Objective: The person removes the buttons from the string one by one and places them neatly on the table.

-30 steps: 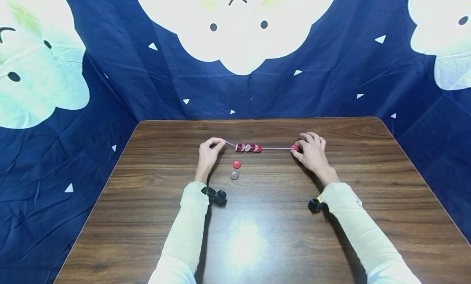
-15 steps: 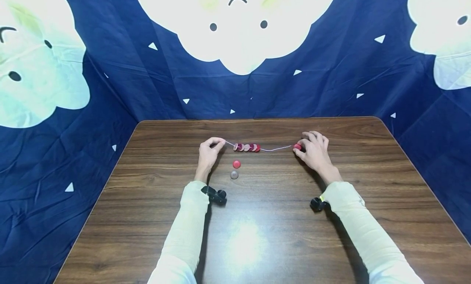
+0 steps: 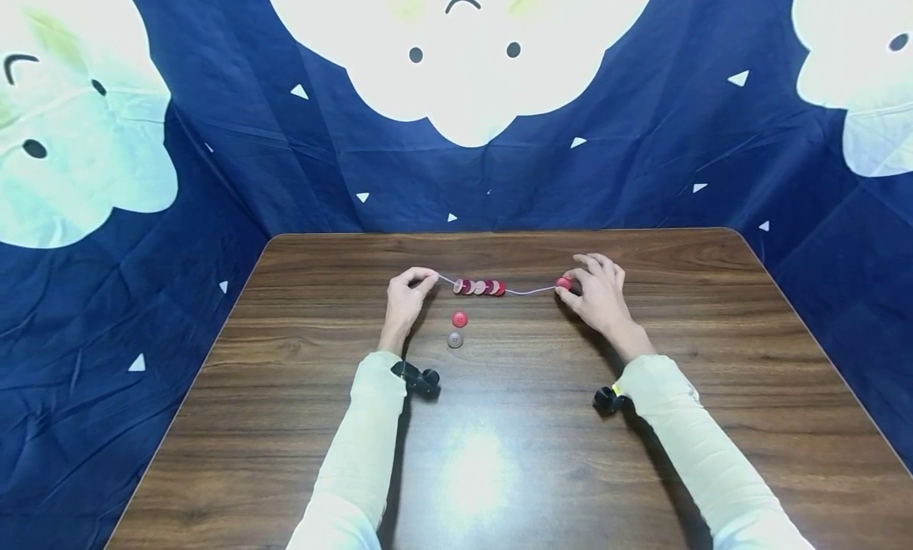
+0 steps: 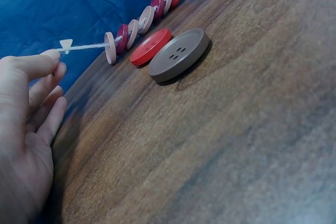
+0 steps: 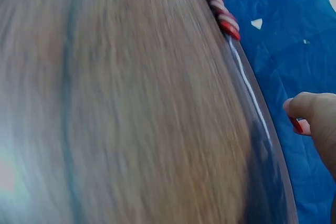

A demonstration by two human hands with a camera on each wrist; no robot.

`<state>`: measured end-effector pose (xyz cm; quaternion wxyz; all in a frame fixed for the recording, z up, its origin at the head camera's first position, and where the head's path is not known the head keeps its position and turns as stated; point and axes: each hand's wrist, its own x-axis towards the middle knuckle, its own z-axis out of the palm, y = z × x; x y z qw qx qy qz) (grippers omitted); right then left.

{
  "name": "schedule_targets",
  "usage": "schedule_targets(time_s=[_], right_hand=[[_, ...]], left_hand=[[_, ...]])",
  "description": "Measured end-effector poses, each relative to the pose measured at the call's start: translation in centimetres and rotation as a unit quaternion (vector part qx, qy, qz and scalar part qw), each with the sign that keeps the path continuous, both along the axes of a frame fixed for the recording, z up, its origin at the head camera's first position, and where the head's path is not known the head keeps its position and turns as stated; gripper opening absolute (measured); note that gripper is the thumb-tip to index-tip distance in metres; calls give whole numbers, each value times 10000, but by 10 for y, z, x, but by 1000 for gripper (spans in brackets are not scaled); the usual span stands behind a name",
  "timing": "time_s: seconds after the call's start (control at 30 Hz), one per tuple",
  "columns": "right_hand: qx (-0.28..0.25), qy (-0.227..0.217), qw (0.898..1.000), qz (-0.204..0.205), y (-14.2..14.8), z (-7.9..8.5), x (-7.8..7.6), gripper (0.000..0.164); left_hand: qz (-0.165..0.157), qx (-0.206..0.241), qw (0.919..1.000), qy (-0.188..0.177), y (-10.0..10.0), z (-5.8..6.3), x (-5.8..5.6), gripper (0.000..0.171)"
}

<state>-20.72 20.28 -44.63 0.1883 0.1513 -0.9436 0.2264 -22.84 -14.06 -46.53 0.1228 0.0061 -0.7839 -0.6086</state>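
The left hand [image 4: 23, 124] pinches a white string [image 4: 88, 47] at its fingertips. Seven threaded buttons [image 4: 146, 20] in pink, maroon and red tilt along it. Nearer, a red button [image 4: 151, 47] and a larger-looking, four-holed grey-brown button [image 4: 181, 55] lie on the wooden tabletop [image 4: 210, 129].

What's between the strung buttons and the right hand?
In the head view, bare string, curving from the strung buttons toward the red button in the right hand.
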Motion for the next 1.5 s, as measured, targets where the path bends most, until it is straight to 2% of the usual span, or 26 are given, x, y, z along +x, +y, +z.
schedule_targets(time_s=[0.6, 1.1, 1.33, 1.5], right_hand=[[-350, -88, 9965, 759, -61, 4, 8, 26], [22, -462, 9921, 1168, -100, -1, 15, 21], [481, -420, 9881, 1399, -113, -3, 18, 21], [679, -172, 9845, 1606, -118, -4, 20, 21]], left_hand=[[-95, 14, 9999, -30, -1, -4, -2, 20], [-19, -20, 10000, 11, -2, -4, -2, 12], [-33, -21, 10000, 32, -2, -4, -3, 15], [-55, 30, 10000, -29, -2, -5, -3, 18]])
